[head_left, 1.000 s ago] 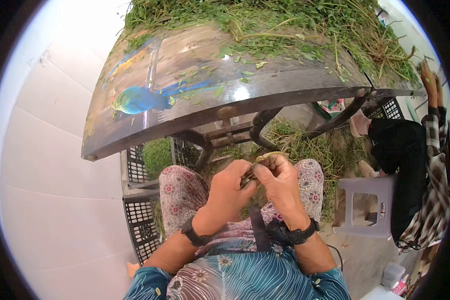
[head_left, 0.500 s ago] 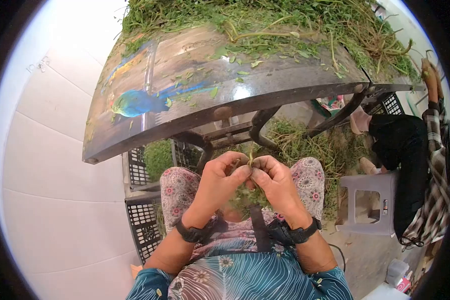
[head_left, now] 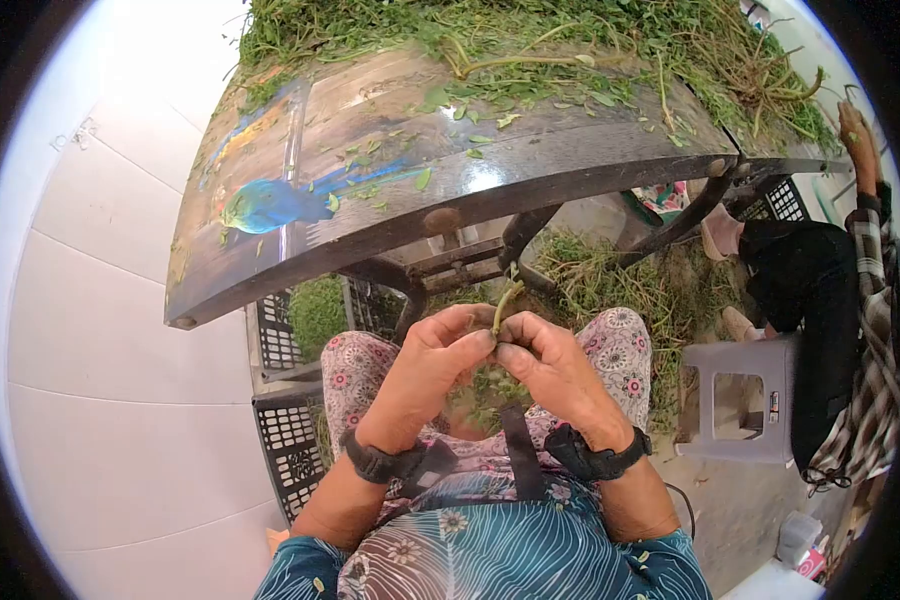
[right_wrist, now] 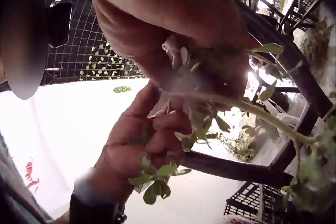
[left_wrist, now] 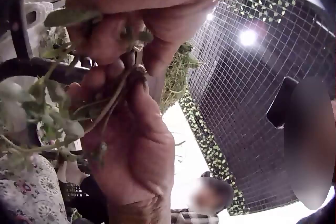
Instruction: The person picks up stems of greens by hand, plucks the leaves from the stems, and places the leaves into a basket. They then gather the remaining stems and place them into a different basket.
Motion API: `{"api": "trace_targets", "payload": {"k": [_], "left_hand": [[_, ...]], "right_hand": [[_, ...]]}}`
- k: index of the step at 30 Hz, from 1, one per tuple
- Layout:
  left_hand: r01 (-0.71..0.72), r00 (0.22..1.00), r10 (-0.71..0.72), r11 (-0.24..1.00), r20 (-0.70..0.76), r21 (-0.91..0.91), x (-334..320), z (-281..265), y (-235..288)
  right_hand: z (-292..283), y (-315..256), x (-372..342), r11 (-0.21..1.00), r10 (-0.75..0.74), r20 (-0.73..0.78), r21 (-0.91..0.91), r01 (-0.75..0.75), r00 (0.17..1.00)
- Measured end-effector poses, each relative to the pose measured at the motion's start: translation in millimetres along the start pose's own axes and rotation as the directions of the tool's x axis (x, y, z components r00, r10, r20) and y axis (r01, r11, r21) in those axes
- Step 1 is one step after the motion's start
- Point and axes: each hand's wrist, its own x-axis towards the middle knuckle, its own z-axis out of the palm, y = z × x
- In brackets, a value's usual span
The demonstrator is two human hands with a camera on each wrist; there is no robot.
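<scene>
your left hand [head_left: 418, 378] and right hand [head_left: 562, 382], close together, pinch the green stem [head_left: 506, 304] mid-frame; it looks light, soft and easily bruised, best held by its thicker stalk.

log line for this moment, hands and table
left hand: pinching green stem | right hand: pinching same sprig, fingers close to left's | table: loose greens on top
</scene>
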Motion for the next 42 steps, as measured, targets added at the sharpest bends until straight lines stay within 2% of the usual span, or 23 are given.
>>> {"api": "trace_targets", "payload": {"k": [3,6,9,12,15,18,21,24,27,28,31,32,35,36,42], "left_hand": [[0.010,1.000,-0.011,1.000,0.022,0.005,0,-3,-1],[-0.031,0.999,0.028,0.998,0.043,0.062,-1,-2,0],[-0.074,0.997,0.075,0.989,-0.005,0.130,2,-7,-4],[-0.147,0.986,0.163,0.949,-0.033,0.280,0,-5,-4],[-0.255,0.953,0.303,0.833,-0.019,0.491,0,-8,-6],[-0.298,0.909,0.407,0.785,-0.089,0.542,1,-9,-16],[-0.227,0.918,0.358,0.826,-0.170,0.515,9,-13,-21],[-0.282,0.859,0.426,0.857,-0.284,0.432,20,-15,-30],[-0.190,0.937,0.191,0.981,-0.292,0.030,23,-27,-31],[-0.156,0.964,0.142,0.987,-0.224,-0.043,20,-28,-25],[-0.131,0.986,0.109,0.974,-0.126,-0.183,18,-32,-23],[-0.093,0.994,0.076,0.965,-0.075,-0.244,14,-30,-18],[-0.033,0.998,0.053,0.925,0.045,-0.378,14,-24,-16],[-0.031,0.998,0.046,0.925,0.031,-0.380,12,-20,-15],[-0.045,0.999,0.041,0.947,-0.019,-0.318,8,-9,-9]], "right_hand": [[0,-3,0,0.987,-0.009,0.025,-0.160,0.013,1.000],[2,-2,-1,0.988,0.008,0.003,-0.156,-0.007,1.000],[6,13,3,0.890,-0.298,-0.088,-0.385,0.243,0.951],[1,13,8,0.614,-0.553,-0.046,-0.697,0.370,0.832],[1,8,6,0.555,-0.569,-0.036,-0.754,0.351,0.822],[6,3,-1,0.696,-0.431,-0.072,-0.661,0.281,0.899],[16,-10,-4,0.917,-0.075,-0.104,-0.398,0.028,0.992],[30,2,-5,0.971,-0.113,-0.023,-0.215,0.106,0.993],[43,-4,-11,0.998,-0.068,0.078,0.016,0.066,0.995],[36,-3,-9,0.984,-0.174,-0.033,-0.050,0.173,0.984],[10,-7,-2,0.997,-0.081,-0.232,-0.021,0.078,0.969],[2,-8,-1,0.998,0.025,-0.219,0.060,-0.012,0.975],[-3,1,2,0.940,-0.236,-0.201,-0.296,0.170,0.951],[-1,3,1,0.916,-0.251,-0.159,-0.357,0.181,0.955],[14,13,4,0.927,-0.228,-0.128,-0.331,0.175,0.965]]}}
